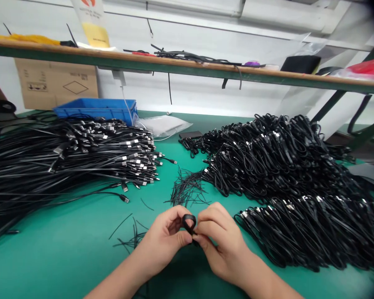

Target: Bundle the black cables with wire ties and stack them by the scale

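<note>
Between my two hands, low in the middle of the head view, is a black cable (189,219) folded into a small loop. My left hand (165,236) closes on its left side, thumb pressed near the base of the loop. Thumb and fingers of my right hand (220,236) pinch together at the same spot; what exactly they hold there is too small to tell, perhaps part of the cable or a tie. The rest of the cable is hidden below the hands. Thin black ties (188,187) lie in a heap just beyond my hands, and more loose ties (132,238) lie left of them.
Straight USB cables (112,153) form a big pile at left. Bundled cables (262,162) are heaped at right, with a nearer row of bundles (311,228) beside my right hand. A blue crate (96,109), a cardboard box (56,83) and a shelf (174,64) stand behind.
</note>
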Tool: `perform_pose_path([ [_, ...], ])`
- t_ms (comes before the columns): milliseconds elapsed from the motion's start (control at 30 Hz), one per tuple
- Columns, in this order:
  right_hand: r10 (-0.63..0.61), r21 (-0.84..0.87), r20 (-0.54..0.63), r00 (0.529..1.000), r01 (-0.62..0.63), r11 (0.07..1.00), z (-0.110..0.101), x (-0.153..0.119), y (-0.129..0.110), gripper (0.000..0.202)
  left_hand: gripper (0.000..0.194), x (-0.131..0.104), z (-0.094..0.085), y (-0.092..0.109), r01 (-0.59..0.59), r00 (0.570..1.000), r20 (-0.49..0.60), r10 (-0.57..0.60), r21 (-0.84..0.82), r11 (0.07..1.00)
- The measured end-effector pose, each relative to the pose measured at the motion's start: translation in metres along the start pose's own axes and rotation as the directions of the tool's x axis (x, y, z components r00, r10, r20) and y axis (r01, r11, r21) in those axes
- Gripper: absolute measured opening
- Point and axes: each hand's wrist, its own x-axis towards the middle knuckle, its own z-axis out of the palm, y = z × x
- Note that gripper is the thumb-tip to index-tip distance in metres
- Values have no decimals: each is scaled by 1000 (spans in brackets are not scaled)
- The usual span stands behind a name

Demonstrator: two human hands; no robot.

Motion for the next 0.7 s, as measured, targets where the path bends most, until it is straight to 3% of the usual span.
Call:
perform_pose_path([
  [67,84,149,-20,996,-80,986,5,-1,-3,11,13,-3,0,0,-156,988,8,157,191,969],
  [133,261,358,-33,965,-233,904,13,-2,-6,10,13,-7,1,-1,-326,941,48,336,400,856],
  [167,380,481,-10,925,-329,813,17,-2,-7,14,17,-8,1,-2,-394,909,84,409,496,774],
  [233,587,675,118,801,-498,544,25,-1,-9,26,23,-10,2,-2,-458,862,144,486,632,625],
  [267,635,715,197,747,-553,429,28,-1,-8,30,23,-9,1,-2,-449,862,145,487,663,598],
  [300,649,720,251,718,-587,370,28,0,-7,31,21,-8,1,-1,-411,880,115,460,670,618],
  [333,644,700,262,719,-601,385,28,0,-6,31,18,-6,0,0,-345,911,55,409,644,682],
  [367,617,657,235,751,-591,468,25,0,-4,27,15,-4,-1,1,-267,941,-15,338,579,770],
  [433,479,491,139,867,-481,727,18,-1,1,15,8,0,-3,2,-113,981,-108,163,368,923],
  [500,260,241,75,963,-271,932,9,-2,5,17,12,4,-5,1,-18,993,-109,38,177,984],
  [600,-4,-61,82,997,9,998,1,-2,9,27,22,8,-6,-3,37,997,-66,-32,72,997],
  [700,-58,-142,90,994,71,987,0,0,10,20,25,7,-5,-6,65,998,-30,-64,55,996],
])
